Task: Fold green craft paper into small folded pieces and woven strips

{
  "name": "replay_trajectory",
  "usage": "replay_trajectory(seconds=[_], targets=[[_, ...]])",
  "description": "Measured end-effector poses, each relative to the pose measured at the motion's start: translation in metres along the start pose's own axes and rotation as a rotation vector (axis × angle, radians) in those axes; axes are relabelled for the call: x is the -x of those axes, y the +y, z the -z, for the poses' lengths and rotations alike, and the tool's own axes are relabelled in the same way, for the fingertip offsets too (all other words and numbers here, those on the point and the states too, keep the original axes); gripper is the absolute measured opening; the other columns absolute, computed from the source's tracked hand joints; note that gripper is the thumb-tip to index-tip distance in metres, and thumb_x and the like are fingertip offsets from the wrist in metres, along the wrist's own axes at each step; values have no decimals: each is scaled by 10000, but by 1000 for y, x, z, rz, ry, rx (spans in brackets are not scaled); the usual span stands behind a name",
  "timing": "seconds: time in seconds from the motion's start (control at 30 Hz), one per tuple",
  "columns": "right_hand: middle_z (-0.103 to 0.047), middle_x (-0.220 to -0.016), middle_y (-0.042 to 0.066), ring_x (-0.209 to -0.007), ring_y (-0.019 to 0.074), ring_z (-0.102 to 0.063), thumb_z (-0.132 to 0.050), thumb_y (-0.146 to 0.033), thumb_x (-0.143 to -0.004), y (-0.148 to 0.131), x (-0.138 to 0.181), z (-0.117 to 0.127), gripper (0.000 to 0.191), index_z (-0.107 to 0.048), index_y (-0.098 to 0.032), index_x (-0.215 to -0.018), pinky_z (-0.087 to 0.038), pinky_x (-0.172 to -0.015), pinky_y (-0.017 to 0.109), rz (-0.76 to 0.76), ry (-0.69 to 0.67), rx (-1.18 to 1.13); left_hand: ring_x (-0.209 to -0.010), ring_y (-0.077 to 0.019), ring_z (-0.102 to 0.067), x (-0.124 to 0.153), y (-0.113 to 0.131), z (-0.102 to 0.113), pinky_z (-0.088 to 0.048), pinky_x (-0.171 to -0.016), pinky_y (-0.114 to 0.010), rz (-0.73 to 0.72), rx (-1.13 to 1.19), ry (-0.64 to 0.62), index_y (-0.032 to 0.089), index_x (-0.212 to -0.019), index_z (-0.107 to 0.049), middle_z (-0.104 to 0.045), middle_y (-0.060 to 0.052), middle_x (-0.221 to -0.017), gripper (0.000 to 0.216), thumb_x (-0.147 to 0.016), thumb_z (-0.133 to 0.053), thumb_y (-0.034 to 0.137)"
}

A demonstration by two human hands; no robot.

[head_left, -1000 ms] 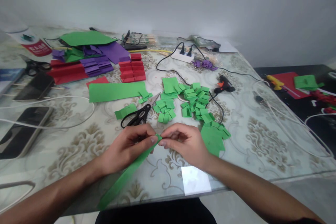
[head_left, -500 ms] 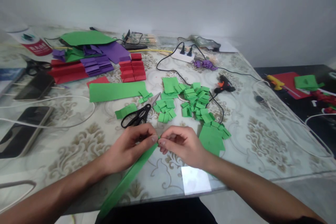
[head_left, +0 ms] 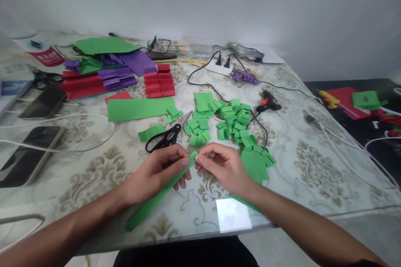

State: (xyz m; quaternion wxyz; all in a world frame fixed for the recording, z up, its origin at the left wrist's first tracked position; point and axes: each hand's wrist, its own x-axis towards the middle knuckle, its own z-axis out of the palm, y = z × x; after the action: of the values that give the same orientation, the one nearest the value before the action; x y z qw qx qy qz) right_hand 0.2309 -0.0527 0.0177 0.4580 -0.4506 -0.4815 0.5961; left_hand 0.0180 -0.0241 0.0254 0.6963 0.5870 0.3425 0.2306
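A long green paper strip (head_left: 150, 206) slants from the table's front edge up to both hands. My left hand (head_left: 167, 167) pinches it near its upper end between thumb and forefinger. At the very tip, my right hand (head_left: 217, 164) is closed on the same strip, thumb against fingers. Just beyond my left hand lie black-handled scissors (head_left: 167, 135), blades pointing away to the right. Several small folded green paper pieces (head_left: 236, 119) are heaped beyond my right hand. A larger green paper sheet (head_left: 255, 164) lies beside my right wrist, partly under that heap.
A wide green strip (head_left: 140, 109), folded red paper (head_left: 158, 83) and purple paper (head_left: 117, 77) lie at the back left. A glue gun (head_left: 268, 101) and a power strip (head_left: 219, 66) with cables stand behind. Phones (head_left: 31, 156) and a white cable (head_left: 78, 150) occupy the left.
The strip's upper end now shows between my fingertips, and its lower end has come up onto the table. My right hand has shifted slightly right and away from me.
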Motion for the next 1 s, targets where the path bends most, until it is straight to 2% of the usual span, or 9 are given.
replay_trajectory(seconds=[0.13,0.33,0.53,0.63,0.83,1.0], targets=[[-717,-720,0,-639,140,-706,-862,-443,-828,-1,0,0,291,-718,-191,-832,-606,-641,265,-16,12,-31,-610,-123,-638,-1,-2,-1,-526,-569,-245,4,25,8,159,-919,-609,-700,-30,-807,296,-1040,-617,430],[-716,-694,-12,-631,142,-707,-860,-458,-827,2,0,-1,319,-679,-199,-867,-616,-660,276,-71,-20,-60,-639,-117,-645,1,-5,0,-528,-597,-236,-21,-185,74,164,-915,-641,-696,-15,-805,289,-1053,-597,414],[-723,-732,2,-649,151,-713,-848,-441,-843,3,0,-2,274,-727,-196,-859,-621,-654,285,-15,-44,3,-634,-117,-660,4,0,-4,-522,-590,-223,-40,-321,73,169,-903,-654,-689,2,-761,263,-1056,-580,369],[-719,-717,0,-632,151,-711,-846,-444,-846,2,0,-2,269,-736,-199,-861,-631,-636,282,-7,-26,0,-624,-119,-663,4,1,-4,-526,-583,-220,-36,-330,75,171,-908,-652,-695,4,-739,254,-1053,-579,366],[-717,-703,0,-630,156,-710,-837,-485,-846,-1,-2,1,297,-732,-209,-867,-643,-623,285,27,92,2,-631,-123,-674,4,0,3,-551,-583,-227,-14,-281,76,167,-894,-669,-722,-17,-781,264,-1041,-597,374],[-714,-676,-10,-606,156,-712,-875,-474,-801,0,-3,2,318,-725,-200,-857,-623,-605,279,-53,21,-9,-625,-126,-679,3,0,2,-548,-568,-222,-6,-301,76,167,-878,-667,-726,-17,-767,267,-1033,-603,375]])
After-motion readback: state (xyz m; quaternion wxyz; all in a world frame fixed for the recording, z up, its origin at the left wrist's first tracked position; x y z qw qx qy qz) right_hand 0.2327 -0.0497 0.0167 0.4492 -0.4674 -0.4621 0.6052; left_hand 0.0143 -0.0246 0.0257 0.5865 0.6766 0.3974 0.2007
